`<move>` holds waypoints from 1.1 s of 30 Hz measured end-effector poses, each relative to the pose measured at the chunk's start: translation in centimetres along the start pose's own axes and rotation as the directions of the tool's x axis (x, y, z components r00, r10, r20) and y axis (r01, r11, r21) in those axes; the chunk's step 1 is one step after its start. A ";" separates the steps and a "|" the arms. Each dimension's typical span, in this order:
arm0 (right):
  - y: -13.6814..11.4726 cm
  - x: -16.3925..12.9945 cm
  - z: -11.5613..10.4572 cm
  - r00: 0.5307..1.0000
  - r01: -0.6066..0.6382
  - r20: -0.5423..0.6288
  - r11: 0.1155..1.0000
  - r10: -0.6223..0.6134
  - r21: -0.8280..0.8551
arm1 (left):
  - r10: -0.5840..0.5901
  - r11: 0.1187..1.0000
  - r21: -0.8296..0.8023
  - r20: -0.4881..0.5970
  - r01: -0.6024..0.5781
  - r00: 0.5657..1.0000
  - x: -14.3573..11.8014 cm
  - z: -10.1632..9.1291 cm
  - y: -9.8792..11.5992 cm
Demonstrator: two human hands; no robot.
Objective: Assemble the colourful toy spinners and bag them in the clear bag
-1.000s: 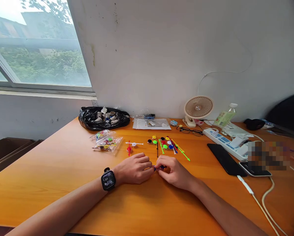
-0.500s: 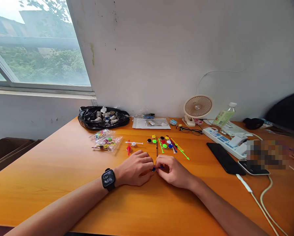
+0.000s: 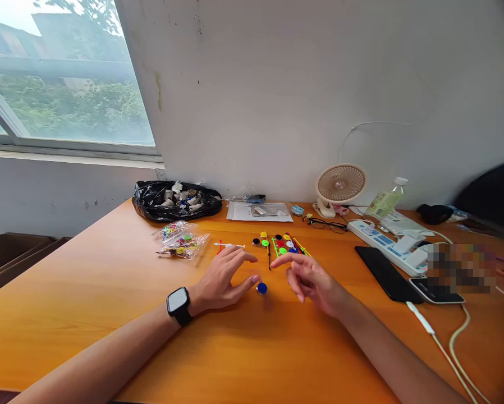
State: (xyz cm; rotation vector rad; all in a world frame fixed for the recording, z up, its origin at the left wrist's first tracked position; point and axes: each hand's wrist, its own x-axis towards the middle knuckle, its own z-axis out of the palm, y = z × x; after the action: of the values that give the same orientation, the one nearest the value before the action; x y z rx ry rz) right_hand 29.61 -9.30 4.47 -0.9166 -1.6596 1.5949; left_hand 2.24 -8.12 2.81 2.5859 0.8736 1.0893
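A small blue round piece [image 3: 261,288] stands on the orange table [image 3: 109,292] between my two hands. My left hand [image 3: 227,278], with a smartwatch on its wrist, hovers just left of it, fingers spread and holding nothing. My right hand [image 3: 308,278] is lifted just right of it, fingers apart and empty. Beyond the hands lies a scatter of coloured plastic discs and thin sticks [image 3: 283,245], and a white stick with a red piece [image 3: 225,246].
Two clear bags of coloured parts [image 3: 180,240] lie at left, a black bag [image 3: 176,200] behind them. Glasses [image 3: 326,223], a small fan [image 3: 339,188], a bottle [image 3: 385,199], a power strip [image 3: 389,241], two phones [image 3: 386,270] and cables [image 3: 454,342] occupy the right side.
Both hands were pinched together on a small blue piece with a stick; now they have opened and drawn apart, leaving the blue piece standing on the table.
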 end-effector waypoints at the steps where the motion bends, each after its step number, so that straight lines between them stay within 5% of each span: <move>1: 0.2 0.4 -0.1 0.995 0.010 -0.094 0.999 -0.013 -0.031 | 0.004 1.000 -0.004 0.004 -0.004 1.000 0.0 0.0 0.1; 4: 1.4 1.5 -0.4 0.956 0.021 -0.275 0.958 -0.103 -0.285 | 0.011 1.000 -0.002 0.013 -0.011 1.000 0.1 0.0 0.1; 6: 2.3 2.0 -0.7 0.926 0.035 -0.304 0.850 -0.226 -0.526 | 0.014 1.000 -0.003 0.020 -0.014 1.000 0.2 0.1 0.1; 10: 3.2 2.1 -1.2 0.894 0.110 -0.158 0.547 -0.420 -0.830 | 0.012 1.000 -0.006 0.016 -0.012 1.000 0.2 0.1 0.0; 13: 3.2 2.0 -1.1 0.890 0.135 -0.083 0.434 -0.448 -0.891 | 0.008 1.000 -0.003 0.013 -0.008 1.000 0.1 0.2 -0.1; 20: 3.8 1.9 -0.7 0.929 0.122 -0.028 0.376 -0.369 -0.918 | 0.010 1.000 -0.007 0.037 -0.010 0.999 0.1 0.3 -0.2; 33: 3.5 2.2 -0.8 0.870 0.063 -0.145 0.397 -0.472 -0.916 | 0.006 1.000 -0.014 0.054 -0.005 0.999 0.2 0.4 -0.3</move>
State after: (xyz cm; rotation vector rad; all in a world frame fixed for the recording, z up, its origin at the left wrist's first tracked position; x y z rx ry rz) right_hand 29.30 -6.97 0.97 -1.2424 -2.1903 0.1085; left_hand 2.51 -7.72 2.56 2.5952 0.8443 1.0185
